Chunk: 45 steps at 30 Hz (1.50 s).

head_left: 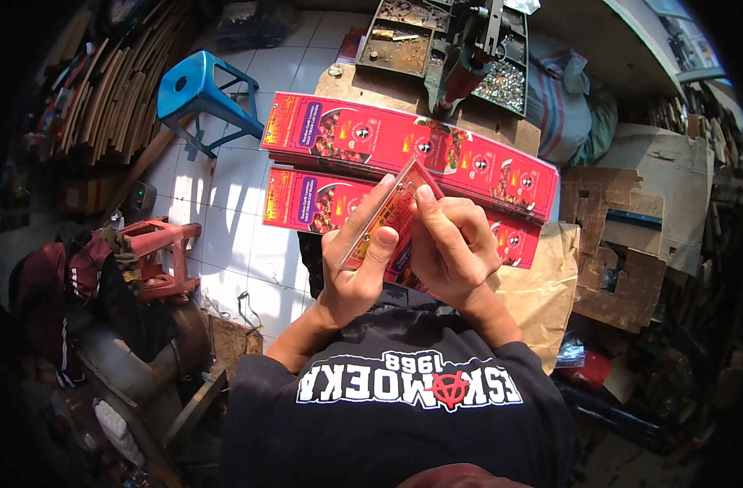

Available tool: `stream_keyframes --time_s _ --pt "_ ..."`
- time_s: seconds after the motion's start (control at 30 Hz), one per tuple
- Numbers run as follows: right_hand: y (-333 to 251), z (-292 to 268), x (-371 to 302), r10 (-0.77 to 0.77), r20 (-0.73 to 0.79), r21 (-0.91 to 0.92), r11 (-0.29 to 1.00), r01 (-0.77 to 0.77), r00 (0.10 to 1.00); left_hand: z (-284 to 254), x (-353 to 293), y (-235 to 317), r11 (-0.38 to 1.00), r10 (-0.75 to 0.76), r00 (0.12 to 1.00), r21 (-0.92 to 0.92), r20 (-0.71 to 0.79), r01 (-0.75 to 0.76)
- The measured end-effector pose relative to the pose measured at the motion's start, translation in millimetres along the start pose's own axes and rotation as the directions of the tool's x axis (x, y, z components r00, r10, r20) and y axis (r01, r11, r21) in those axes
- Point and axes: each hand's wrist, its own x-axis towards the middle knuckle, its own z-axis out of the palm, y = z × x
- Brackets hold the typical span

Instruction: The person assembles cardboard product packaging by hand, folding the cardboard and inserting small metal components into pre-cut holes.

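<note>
Close to my chest I hold a red and yellow printed card piece [390, 218], tilted up with its pale edge facing left. Its thickness suggests several layers, but I cannot tell for certain. My left hand [354, 264] is closed round the lower left part, thumb on the printed face. With bent fingers, my right hand [457, 244] pinches the upper right edge between thumb and index finger. Beyond the hands lies a long stack of red printed sheets [396, 142] with food pictures. A second red printed stack [306, 199] lies nearer, partly hidden behind my hands.
At the far side a metal tool with a red body [467, 77] stands by a compartmented tray [397, 50] of small parts. A blue plastic stool [205, 93] stands left on white tiles. Brown paper [542, 285] lies right, near cut cardboard [607, 285].
</note>
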Motion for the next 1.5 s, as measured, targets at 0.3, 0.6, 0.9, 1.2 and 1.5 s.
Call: stream_keyframes --time_s 0.3,0.6,0.9,1.2,1.5 --pt "-0.3 3.5 -10.0 -0.074 0.037 0.035 0.997 0.073 0.997 0.2 -1.9 -0.7 0.998 0.015 1.000 0.059 0.017 -0.016" --pt "-1.7 12.2 -8.9 0.064 -0.066 0.008 0.998 -0.063 0.996 1.4 -1.8 -1.7 0.958 -0.211 0.977 -0.198 0.013 0.209" --pt "2.3 11.4 -11.1 0.071 0.033 0.021 0.997 -0.072 0.997 1.2 1.3 -4.7 0.987 -0.114 0.993 -0.112 -0.013 0.112" --pt "17.8 -8.3 -18.7 0.547 0.200 0.360 0.730 -0.580 0.813 -2.9 2.8 -23.9 0.851 -0.253 0.965 -0.459 0.067 0.255" --pt "35.3 -22.3 -21.9 0.545 0.134 0.379 0.743 -0.551 0.828 5.2 4.8 -45.3 0.912 -0.179 0.984 -0.374 0.000 0.166"
